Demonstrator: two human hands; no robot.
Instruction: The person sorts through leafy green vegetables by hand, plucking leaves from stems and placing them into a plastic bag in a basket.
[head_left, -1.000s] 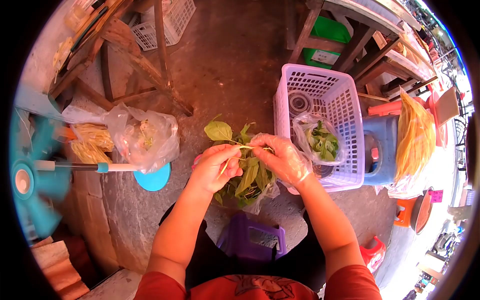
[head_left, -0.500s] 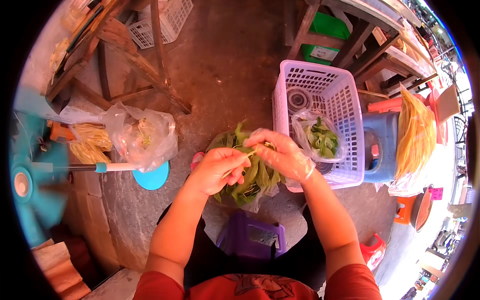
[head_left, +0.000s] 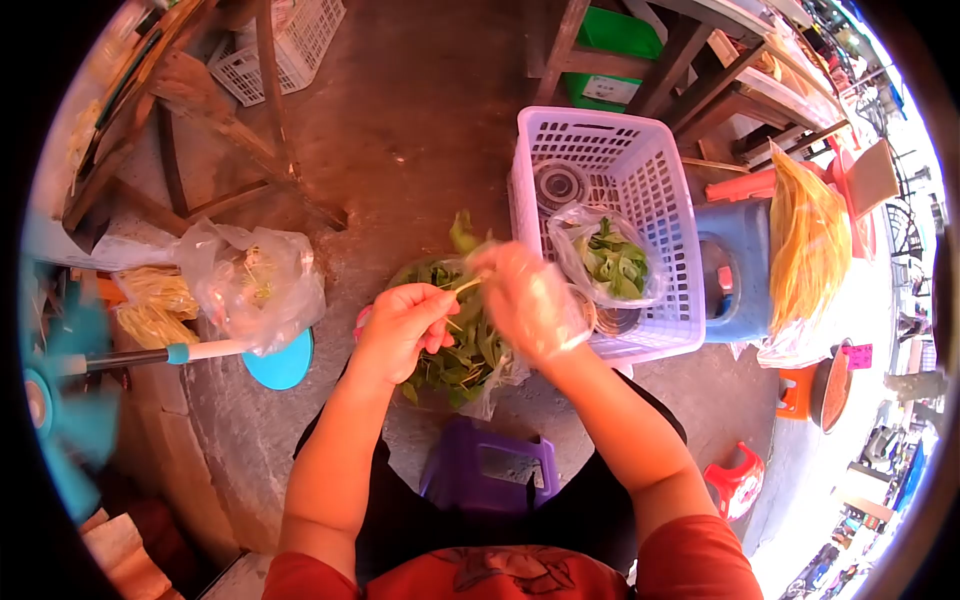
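A thin stem (head_left: 468, 286) is pinched by the left hand (head_left: 405, 328). The right hand (head_left: 532, 303) is blurred; its grip cannot be told. Green leaves (head_left: 462, 366) are seen below both hands.

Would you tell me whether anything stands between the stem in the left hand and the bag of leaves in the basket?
Yes: the right hand, then the left wall of the basket, stand between the stem and the bag of leaves; nothing visible covers the basket's open top.
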